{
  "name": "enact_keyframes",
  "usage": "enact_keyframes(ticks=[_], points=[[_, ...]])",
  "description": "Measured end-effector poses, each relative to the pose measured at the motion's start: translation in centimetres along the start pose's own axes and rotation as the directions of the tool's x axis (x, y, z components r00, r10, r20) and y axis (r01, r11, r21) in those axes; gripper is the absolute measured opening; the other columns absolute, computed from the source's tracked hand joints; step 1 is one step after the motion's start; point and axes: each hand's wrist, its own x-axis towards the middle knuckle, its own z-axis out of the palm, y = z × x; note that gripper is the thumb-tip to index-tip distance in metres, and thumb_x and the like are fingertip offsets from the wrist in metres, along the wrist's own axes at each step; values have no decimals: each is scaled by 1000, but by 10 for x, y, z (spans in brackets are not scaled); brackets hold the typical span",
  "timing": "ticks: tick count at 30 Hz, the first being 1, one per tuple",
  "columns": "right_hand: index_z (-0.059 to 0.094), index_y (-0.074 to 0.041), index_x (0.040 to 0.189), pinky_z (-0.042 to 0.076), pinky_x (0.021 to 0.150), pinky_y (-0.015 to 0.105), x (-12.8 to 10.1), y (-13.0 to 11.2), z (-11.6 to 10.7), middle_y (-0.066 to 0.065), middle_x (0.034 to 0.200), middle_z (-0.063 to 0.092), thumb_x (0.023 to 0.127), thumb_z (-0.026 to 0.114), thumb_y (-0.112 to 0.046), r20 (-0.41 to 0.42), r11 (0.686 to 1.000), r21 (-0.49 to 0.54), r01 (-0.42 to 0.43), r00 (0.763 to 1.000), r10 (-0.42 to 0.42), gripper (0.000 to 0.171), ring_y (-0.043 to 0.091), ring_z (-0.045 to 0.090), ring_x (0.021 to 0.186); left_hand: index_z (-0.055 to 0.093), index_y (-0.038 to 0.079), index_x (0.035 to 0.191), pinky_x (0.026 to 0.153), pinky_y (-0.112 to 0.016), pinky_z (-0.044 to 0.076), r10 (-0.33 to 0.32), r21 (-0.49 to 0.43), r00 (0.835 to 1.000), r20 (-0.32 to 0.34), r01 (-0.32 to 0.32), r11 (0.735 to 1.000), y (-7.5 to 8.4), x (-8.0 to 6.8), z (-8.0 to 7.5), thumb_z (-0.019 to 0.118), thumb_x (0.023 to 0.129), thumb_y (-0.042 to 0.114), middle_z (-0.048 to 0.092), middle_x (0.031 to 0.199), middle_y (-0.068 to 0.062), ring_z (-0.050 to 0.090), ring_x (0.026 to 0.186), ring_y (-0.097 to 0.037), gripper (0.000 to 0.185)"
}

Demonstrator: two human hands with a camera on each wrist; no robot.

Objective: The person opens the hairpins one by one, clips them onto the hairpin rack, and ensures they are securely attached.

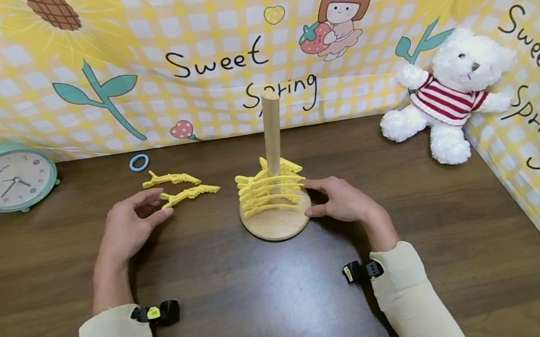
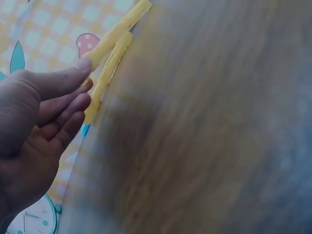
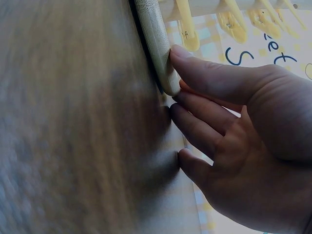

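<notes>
My left hand (image 1: pixel 127 225) pinches the tail end of a yellow alligator hair clip (image 1: pixel 191 194) between thumb and fingers. Just behind it lies a second yellow clip (image 1: pixel 173 178); both also show in the left wrist view, the held clip (image 2: pixel 122 30) under the thumb. A wooden stand with a round base (image 1: pixel 280 228) and an upright pole (image 1: pixel 272 132) has several yellow clips (image 1: pixel 274 192) stacked around the pole, low over the base. My right hand (image 1: pixel 341 198) holds the right rim of that base (image 3: pixel 163 63), thumb on top and fingers at the edge.
A blue ring (image 1: pixel 139 162) lies behind the loose clips. At the back left stands a mint alarm clock (image 1: pixel 11 177); a white teddy bear (image 1: pixel 452 94) in a striped shirt sits at the back right. Checked cloth (image 1: pixel 197 0) walls the table (image 1: pixel 255 328) on several sides.
</notes>
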Motion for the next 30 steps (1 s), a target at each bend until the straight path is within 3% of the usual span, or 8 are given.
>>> enact_keyframes(ticks=[5, 16, 21, 26, 30], points=[[45, -15, 140, 34, 108, 44, 0, -1, -1, 9, 143, 45, 84, 70, -25, 2, 1000, -3, -6, 1000, 6, 62, 24, 39, 134, 61, 10, 123, 87, -48, 48, 78, -9, 997, -12, -78, 997, 8, -1, 4, 71, 83, 30, 67, 108, -16, 62, 102, -32, 46], [46, -15, 139, 34, 108, 43, 0, 0, 1, 9, 142, 46, 83, 71, -25, -4, 1000, 4, -6, 1000, 6, 62, 23, 39, 133, 63, 10, 120, 89, -43, 49, 100, -120, 991, -84, -110, 987, 26, -1, 5, 72, 81, 35, 67, 111, -11, 62, 104, -26, 48], [45, -15, 139, 34, 109, 43, 1, 0, 1, 9, 142, 46, 83, 71, -25, -5, 1000, 8, -1, 1000, 1, 62, 23, 39, 134, 65, 14, 117, 87, -32, 51, 122, -147, 983, -134, -142, 979, 36, -1, 4, 72, 80, 33, 68, 109, -5, 63, 98, -14, 42], [45, -15, 139, 35, 108, 43, 1, 0, 1, 9, 142, 46, 83, 71, -25, -5, 1000, 5, -1, 1000, 1, 63, 23, 40, 133, 66, 17, 114, 84, -16, 48, 146, -194, 975, -170, -179, 965, 45, -1, 7, 72, 82, 30, 68, 105, -4, 61, 95, -10, 36], [45, -15, 140, 34, 108, 43, 1, 1, 1, 9, 142, 46, 83, 71, -25, -5, 1000, 6, -1, 1000, 1, 63, 23, 39, 133, 64, 16, 118, 87, -13, 47, 196, -188, 955, -223, -239, 953, 49, 1, 9, 71, 83, 24, 66, 105, -3, 59, 96, -10, 37]])
